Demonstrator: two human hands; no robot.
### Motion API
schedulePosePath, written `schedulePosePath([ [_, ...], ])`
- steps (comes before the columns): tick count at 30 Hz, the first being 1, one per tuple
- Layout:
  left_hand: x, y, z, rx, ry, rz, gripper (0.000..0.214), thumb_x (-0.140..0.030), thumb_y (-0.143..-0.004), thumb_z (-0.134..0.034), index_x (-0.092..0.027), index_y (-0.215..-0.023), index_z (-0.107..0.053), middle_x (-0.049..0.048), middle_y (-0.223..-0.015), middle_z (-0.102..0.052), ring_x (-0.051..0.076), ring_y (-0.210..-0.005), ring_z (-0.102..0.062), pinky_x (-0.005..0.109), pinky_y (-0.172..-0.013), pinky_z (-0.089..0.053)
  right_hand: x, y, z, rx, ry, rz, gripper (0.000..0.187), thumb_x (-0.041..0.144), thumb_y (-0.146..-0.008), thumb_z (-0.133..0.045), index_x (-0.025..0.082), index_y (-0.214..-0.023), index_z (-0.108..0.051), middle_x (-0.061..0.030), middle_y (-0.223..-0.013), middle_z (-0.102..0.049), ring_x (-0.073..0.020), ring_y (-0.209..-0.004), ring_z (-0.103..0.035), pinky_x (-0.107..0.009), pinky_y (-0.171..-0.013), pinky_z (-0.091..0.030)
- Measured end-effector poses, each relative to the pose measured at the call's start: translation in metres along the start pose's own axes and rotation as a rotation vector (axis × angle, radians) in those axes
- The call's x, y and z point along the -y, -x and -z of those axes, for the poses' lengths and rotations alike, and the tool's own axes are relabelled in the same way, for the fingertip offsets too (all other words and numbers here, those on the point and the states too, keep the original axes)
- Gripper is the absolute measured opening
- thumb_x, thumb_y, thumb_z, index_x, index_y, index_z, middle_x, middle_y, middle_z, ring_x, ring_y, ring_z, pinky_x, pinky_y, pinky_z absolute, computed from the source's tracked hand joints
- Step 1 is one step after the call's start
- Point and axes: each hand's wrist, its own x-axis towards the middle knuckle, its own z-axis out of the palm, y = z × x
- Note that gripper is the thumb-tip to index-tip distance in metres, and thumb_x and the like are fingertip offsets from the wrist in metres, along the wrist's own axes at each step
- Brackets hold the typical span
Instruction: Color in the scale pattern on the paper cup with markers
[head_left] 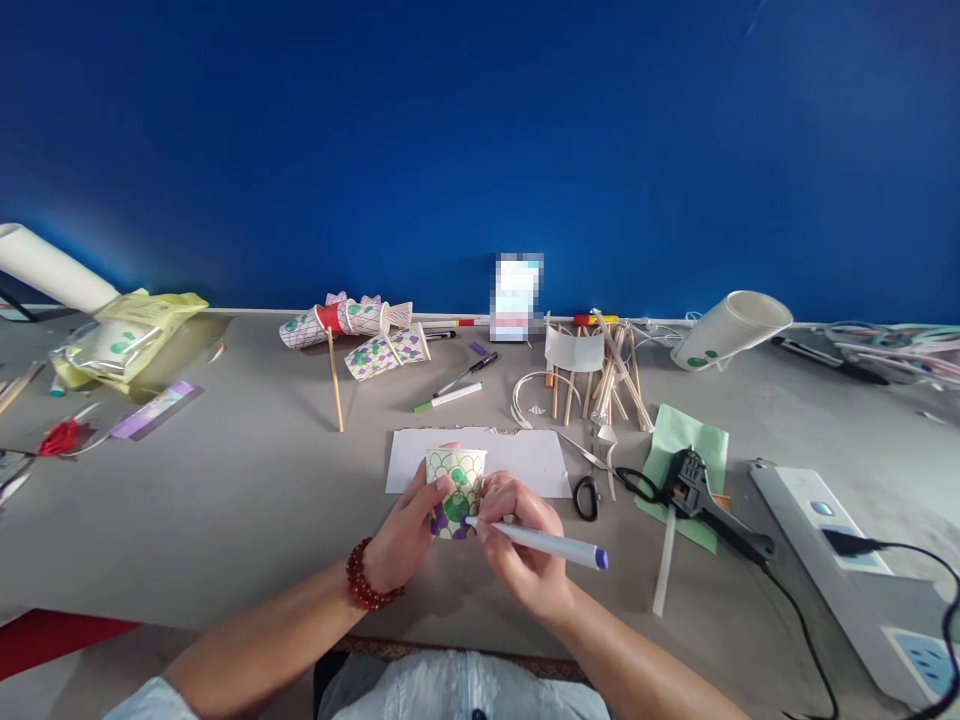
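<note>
Neat colouring is judged to need short strokes kept inside each scale outline. The small scale-patterned green-and-purple paper cup [456,478] is clasped between the curled fingers [437,492] of the left hand [405,540], over the grey desk [262,500]; the white purple-ended marker [544,544] is pinched in the right hand [525,560], tip touching the cup's wall.

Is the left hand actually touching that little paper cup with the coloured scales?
Touching. In the head view the left hand wraps its fingers around the green-and-purple patterned paper cup.
</note>
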Motion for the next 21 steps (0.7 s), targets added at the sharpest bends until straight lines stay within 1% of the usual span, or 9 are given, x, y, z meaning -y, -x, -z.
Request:
schedulePosePath([
  [10,0.0009,-0.0003,0.0004,0.005,0.009,0.007,0.054,-0.043,-0.088,-0.075,-0.025,-0.138,-0.065,0.0068,-0.118,-0.077,0.027,-0.112,-0.069,0.035,-0.091,-0.053,-0.0022,0.0016,0.0005,0.009,-0.009,0.002,0.018,0.008,-0.086,-0.056,0.025,-0.083,-0.054,0.0010,-0.067,-0.059,-0.0186,-0.066,-0.054,-0.033,-0.062,-0.046],
  [13,0.0021,-0.0004,0.0012,0.018,0.018,-0.001,0.052,-0.041,-0.089,-0.075,-0.024,-0.138,-0.065,0.0080,-0.121,-0.077,0.028,-0.115,-0.069,0.036,-0.093,-0.054,-0.0047,0.0037,0.0009,0.001,-0.024,-0.033,0.015,0.011,-0.089,-0.057,0.025,-0.085,-0.055,0.0006,-0.070,-0.058,-0.0183,-0.067,-0.054,-0.033,-0.063,-0.046],
  [16,0.0018,0.0000,0.0002,0.002,0.033,-0.004,0.052,-0.040,-0.088,-0.077,-0.023,-0.136,-0.066,0.0076,-0.121,-0.077,0.028,-0.117,-0.070,0.036,-0.096,-0.055,-0.0067,0.0054,0.0008,-0.021,-0.040,-0.071,0.012,0.014,-0.093,-0.057,0.024,-0.086,-0.055,0.0004,-0.072,-0.057,-0.0176,-0.066,-0.054,-0.033,-0.063,-0.046],
  [21,0.0001,0.0004,-0.0017,0.001,0.035,0.002,0.055,-0.042,-0.086,-0.078,-0.024,-0.137,-0.066,0.0077,-0.119,-0.078,0.028,-0.114,-0.071,0.037,-0.094,-0.055,-0.0055,0.0053,0.0002,-0.013,-0.037,-0.059,0.014,0.016,-0.094,-0.056,0.024,-0.084,-0.054,0.0006,-0.070,-0.056,-0.0178,-0.064,-0.054,-0.034,-0.062,-0.045],
])
